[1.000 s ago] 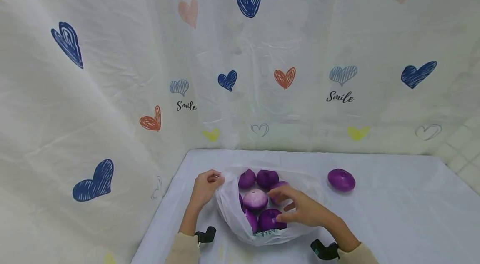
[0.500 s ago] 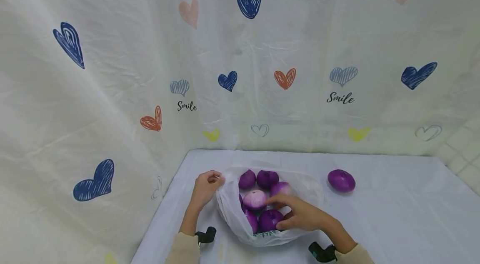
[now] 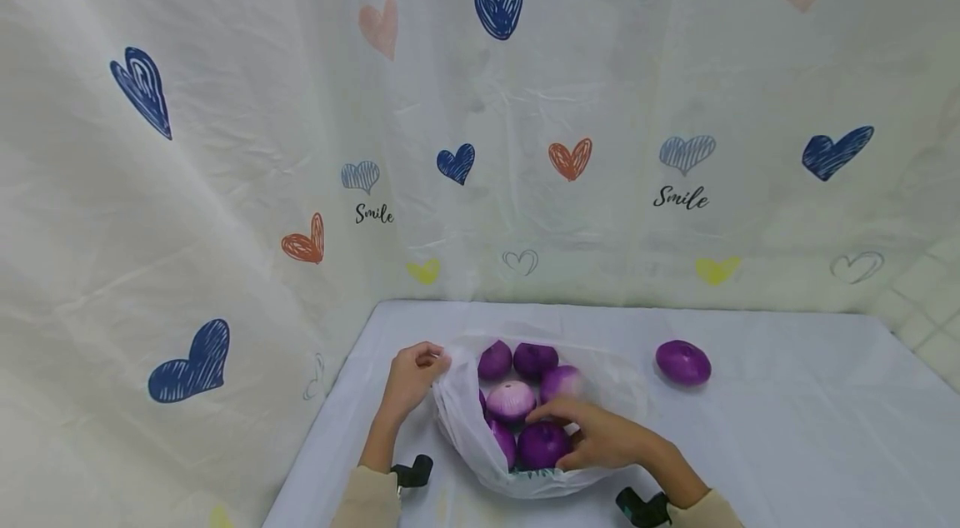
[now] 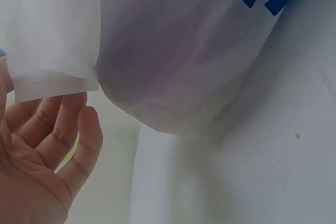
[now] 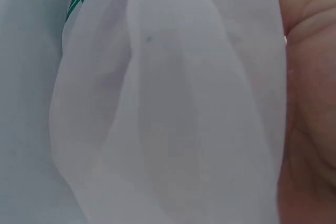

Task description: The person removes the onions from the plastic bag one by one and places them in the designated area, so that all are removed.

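Note:
A white plastic bag (image 3: 465, 420) lies on its side with its mouth open, holding several purple onions. My left hand (image 3: 412, 378) pinches the left edge of the mouth; in the left wrist view that hand (image 4: 37, 171) has its fingers behind the film. Inside the mouth, my right hand (image 3: 603, 435) curls its fingers and thumb round the front purple onion (image 3: 542, 446). A paler onion (image 3: 511, 401) sits just left of those fingertips. In the right wrist view the bag film (image 5: 168, 108) hides the fingers, and only the palm (image 5: 312, 103) shows.
A single purple onion (image 3: 682, 363) lies on the white-covered table (image 3: 787, 403), right of the bag. Behind the table hangs a pale curtain (image 3: 622, 78) printed with hearts. A dark wrist-camera mount (image 3: 642, 506) sits by the right sleeve.
My right hand has lowered toward me from above the onions and closed round the front onion. An onion behind it has come into fuller view. My left hand stays on the bag's edge.

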`<state>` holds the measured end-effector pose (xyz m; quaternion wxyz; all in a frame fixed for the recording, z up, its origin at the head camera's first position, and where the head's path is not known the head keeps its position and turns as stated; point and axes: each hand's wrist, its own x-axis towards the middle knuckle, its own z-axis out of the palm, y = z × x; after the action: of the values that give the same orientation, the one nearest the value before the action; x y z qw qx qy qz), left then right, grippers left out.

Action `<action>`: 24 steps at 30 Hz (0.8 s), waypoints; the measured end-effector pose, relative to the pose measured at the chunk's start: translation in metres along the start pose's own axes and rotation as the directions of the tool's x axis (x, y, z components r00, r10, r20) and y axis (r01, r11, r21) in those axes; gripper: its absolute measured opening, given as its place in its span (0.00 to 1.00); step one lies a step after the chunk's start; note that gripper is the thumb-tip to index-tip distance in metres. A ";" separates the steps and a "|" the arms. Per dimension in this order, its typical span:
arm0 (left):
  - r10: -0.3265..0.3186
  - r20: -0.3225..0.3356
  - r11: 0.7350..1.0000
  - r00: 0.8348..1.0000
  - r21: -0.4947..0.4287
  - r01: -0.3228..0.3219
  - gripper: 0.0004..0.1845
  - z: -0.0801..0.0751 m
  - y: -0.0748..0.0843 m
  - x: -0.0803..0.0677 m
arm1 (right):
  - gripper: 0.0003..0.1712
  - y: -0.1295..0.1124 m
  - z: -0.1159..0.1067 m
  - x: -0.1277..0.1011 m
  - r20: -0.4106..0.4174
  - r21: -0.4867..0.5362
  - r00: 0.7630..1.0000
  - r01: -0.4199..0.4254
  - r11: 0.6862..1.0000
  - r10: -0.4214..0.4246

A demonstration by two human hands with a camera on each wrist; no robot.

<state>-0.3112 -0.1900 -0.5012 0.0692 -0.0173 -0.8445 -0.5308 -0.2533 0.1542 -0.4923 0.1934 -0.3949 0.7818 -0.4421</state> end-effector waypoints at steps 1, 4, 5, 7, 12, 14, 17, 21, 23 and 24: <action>0.001 0.000 1.000 1.000 -0.001 -0.001 0.09 0.000 0.000 0.000 | 0.34 0.000 0.000 0.000 0.004 -0.007 1.000 -0.003 1.000 0.003; 0.003 -0.001 1.000 1.000 -0.001 -0.003 0.09 0.001 0.000 0.000 | 0.35 0.000 0.000 0.000 0.013 -0.030 1.000 -0.011 0.999 0.012; 0.003 -0.001 1.000 1.000 0.000 -0.003 0.09 0.001 0.000 0.000 | 0.35 0.000 0.000 0.000 0.016 -0.037 1.000 -0.011 0.999 0.012; 0.000 -0.001 1.000 1.000 0.004 0.000 0.10 0.001 0.000 0.000 | 0.36 0.001 0.000 0.000 0.022 -0.043 1.000 -0.010 0.999 0.011; -0.003 -0.003 1.000 1.000 0.011 0.003 0.10 0.001 -0.001 0.000 | 0.36 0.002 0.001 0.000 0.032 -0.058 0.999 0.005 0.998 -0.003; -0.005 -0.002 1.000 1.000 0.014 0.005 0.10 0.001 0.000 0.000 | 0.36 0.002 0.001 0.000 0.032 -0.064 0.999 0.012 0.998 -0.010; -0.009 -0.001 1.000 1.000 0.013 0.009 0.10 0.001 0.000 0.000 | 0.36 0.002 0.001 0.000 0.034 -0.064 0.999 0.015 0.998 -0.013; -0.012 -0.003 1.000 1.000 0.013 0.012 0.10 0.001 0.000 0.000 | 0.35 0.003 0.001 0.000 0.036 -0.056 0.999 0.020 0.998 -0.018; -0.011 -0.002 1.000 1.000 0.018 0.011 0.10 0.000 0.000 0.000 | 0.35 0.002 0.001 0.000 0.039 -0.050 0.999 0.022 0.999 -0.020; -0.010 -0.002 1.000 1.000 0.020 0.010 0.10 0.000 0.000 -0.001 | 0.35 0.002 0.001 0.000 0.040 -0.049 0.999 0.023 0.999 -0.021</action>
<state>-0.3106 -0.1898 -0.5009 0.0676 -0.0120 -0.8498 -0.5226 -0.2537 0.1545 -0.4946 0.1939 -0.4166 0.7843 -0.4168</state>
